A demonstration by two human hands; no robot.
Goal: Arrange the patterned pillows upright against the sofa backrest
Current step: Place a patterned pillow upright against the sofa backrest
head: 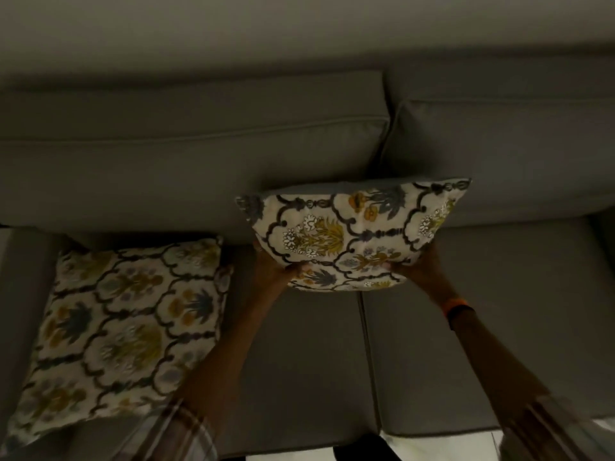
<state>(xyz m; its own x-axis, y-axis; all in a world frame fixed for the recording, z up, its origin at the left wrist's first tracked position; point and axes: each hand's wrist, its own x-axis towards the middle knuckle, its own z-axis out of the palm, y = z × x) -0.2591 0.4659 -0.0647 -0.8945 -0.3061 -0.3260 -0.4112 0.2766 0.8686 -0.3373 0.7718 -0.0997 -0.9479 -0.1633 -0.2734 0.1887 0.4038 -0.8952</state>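
Left hand [273, 264] and right hand [421, 266] are each closed on a bottom corner of the held pillow [352, 232], up at the backrest [199, 168] seam; I'd seat its bottom edge on the seat cushion [482, 327] and lean it back. The second pillow [123, 324] lies flat at left. Fingers behind the pillow are hidden, and it's dim and blurry.

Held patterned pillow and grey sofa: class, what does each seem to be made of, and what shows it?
Held cream floral-patterned pillow: likely woven printed fabric, matte; it dents where the hands grip. Grey sofa backrest cushion: smooth upholstery with piped seam and faint sheen, fabric or faux leather, unclear in dim light.
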